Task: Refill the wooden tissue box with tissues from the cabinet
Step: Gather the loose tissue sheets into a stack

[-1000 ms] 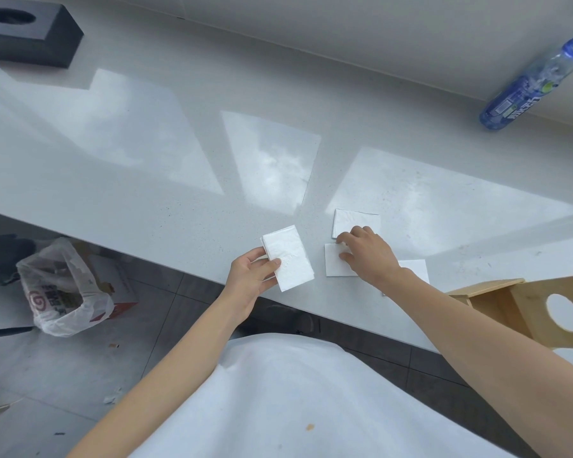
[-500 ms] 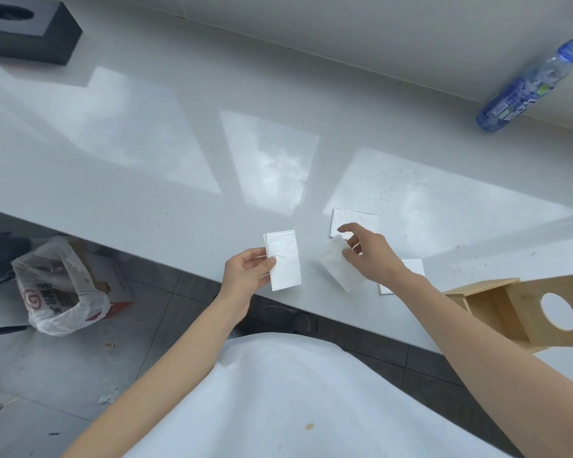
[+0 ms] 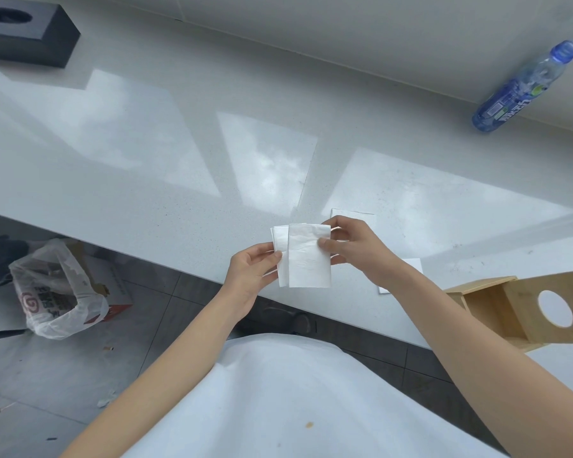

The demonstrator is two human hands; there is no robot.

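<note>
Above the counter's front edge both hands hold a small stack of folded white tissues. My left hand pinches its left side and my right hand grips its right side, laying one tissue on top of the others. Two more folded tissues lie flat on the white counter: one just behind my right hand, another partly hidden under my right forearm. The wooden tissue box lies on its side at the right counter edge, its round hole facing me and its lid open.
A black tissue box sits at the counter's far left. A blue water bottle lies at the back right by the wall. On the floor to the left stands a cardboard box lined with a plastic bag.
My right hand lifted a tissue off the counter and brought it left onto the stack held by my left hand. Both hands now hold the stack together, raised off the counter.
</note>
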